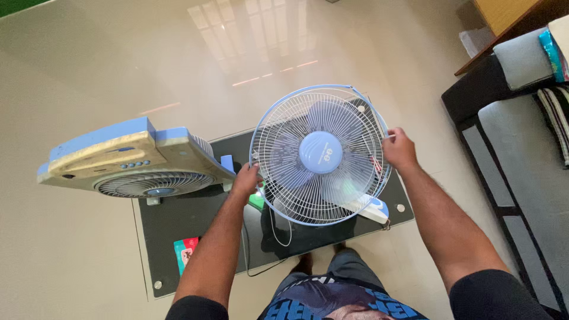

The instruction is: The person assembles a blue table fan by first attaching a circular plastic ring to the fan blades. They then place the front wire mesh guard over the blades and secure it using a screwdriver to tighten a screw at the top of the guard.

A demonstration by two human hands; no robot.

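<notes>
Both hands grip the round blue fan guard (320, 155) above the black glass table (195, 228): the left hand (246, 179) is clamped on its left rim, the right hand (399, 149) on its right rim. A box fan (133, 159) sits left.

— What are we working over?

— We've got a low dark glass table (178, 225) with round metal fittings at its corners, standing on a glossy beige tiled floor (77, 77).

— And what do we see lying on it?

— A box fan (133, 160) in blue and cream rests at the left end, overhanging the edge. A round table fan (320, 154) sits at the middle, its white cord (278, 234) trailing over the glass. A small red and green card (185, 250) lies near our front edge.
</notes>
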